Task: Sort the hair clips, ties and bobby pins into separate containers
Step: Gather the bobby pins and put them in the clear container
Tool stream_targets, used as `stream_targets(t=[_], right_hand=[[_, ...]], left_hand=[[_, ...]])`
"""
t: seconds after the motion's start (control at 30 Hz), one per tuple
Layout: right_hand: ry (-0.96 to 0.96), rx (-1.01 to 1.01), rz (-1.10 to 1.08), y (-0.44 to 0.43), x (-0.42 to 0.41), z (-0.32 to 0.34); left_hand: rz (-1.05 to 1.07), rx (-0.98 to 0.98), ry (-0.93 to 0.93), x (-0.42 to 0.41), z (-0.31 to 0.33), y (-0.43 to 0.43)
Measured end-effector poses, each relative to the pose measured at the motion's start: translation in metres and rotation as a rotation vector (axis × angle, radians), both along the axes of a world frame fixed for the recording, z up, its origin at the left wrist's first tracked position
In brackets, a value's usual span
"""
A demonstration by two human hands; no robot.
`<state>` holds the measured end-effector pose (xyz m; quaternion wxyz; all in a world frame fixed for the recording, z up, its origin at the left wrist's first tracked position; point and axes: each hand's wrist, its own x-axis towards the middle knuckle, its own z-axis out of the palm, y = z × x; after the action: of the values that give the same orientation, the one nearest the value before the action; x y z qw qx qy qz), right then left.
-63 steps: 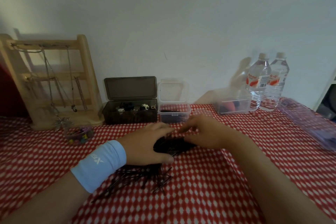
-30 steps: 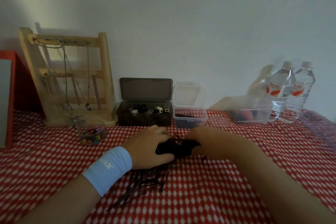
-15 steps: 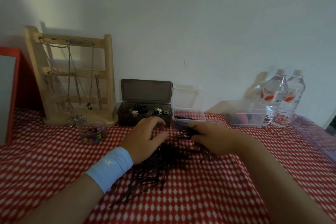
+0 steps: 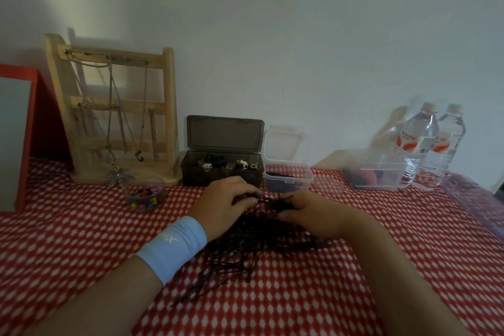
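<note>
- bobby pins (image 4: pixel 245 251): loose black heap on the red-checked surface (image 4: pixel 81 240), mid-frame, between both wrists.
- right hand (image 4: pixel 308 213): fingers and thumb pinch a dark bunch at the heap's far edge, probably pins; blurry.
- left hand (image 4: pixel 226 207): fingers curled down onto the heap; can't tell if it grips anything.
- dark lidded box (image 4: pixel 221 172) and small clear container (image 4: pixel 289 180): both open, just behind the hands.
</note>
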<state>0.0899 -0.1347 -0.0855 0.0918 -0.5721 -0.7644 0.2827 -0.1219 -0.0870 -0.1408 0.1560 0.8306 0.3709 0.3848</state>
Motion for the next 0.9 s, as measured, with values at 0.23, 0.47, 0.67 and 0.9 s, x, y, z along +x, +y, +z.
stream_targets(t=[0.23,0.47,0.67,0.9], right_hand=[[0.056,0.026,-0.101,-0.005,0.017,0.002],[0.488,-0.048,-0.184,-0.003,0.0,-0.01],[0.642,-0.084,-0.192,-0.003,-0.009,-0.014],[0.662,-0.085,-0.241,-0.003,-0.018,-0.015]], left_hand=[[-0.022,-0.011,0.252,-0.011,-0.001,0.001],[-0.048,-0.058,0.007,0.0,0.008,-0.013],[-0.055,-0.155,-0.076,0.006,0.019,-0.024],[0.068,-0.081,-0.277,0.006,0.02,-0.02]])
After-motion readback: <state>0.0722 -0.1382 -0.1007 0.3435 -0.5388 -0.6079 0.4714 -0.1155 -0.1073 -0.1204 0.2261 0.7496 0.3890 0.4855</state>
